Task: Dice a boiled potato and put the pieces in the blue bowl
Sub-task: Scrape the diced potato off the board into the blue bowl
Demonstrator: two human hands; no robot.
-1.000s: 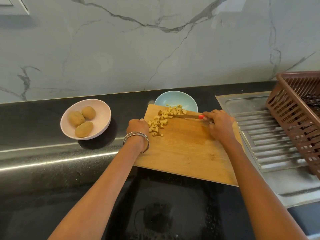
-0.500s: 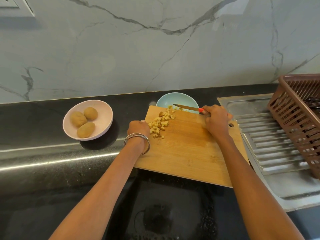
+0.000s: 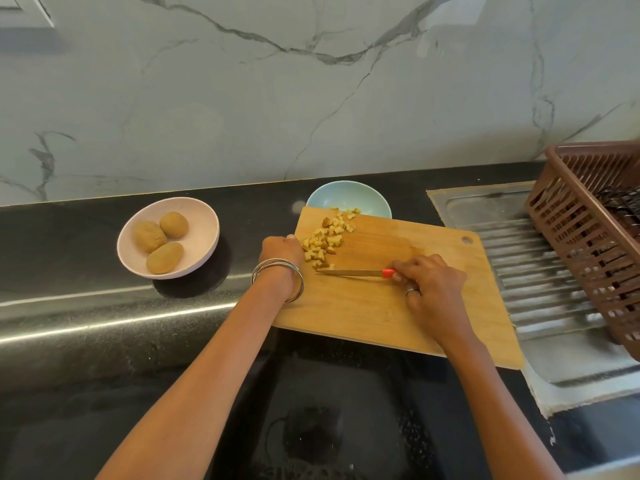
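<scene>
Potato pieces [image 3: 325, 242] at board's [image 3: 398, 306] far edge.

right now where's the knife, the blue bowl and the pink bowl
knife [image 3: 349, 272], head view, middle of the blade
blue bowl [image 3: 367, 199], head view, bare inner wall
pink bowl [image 3: 204, 216], head view, bare inner wall

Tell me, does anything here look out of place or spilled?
Nothing is spilled. The cutting board lies askew, its far edge over the blue bowl, probably so the potato pieces can be pushed in.
</scene>
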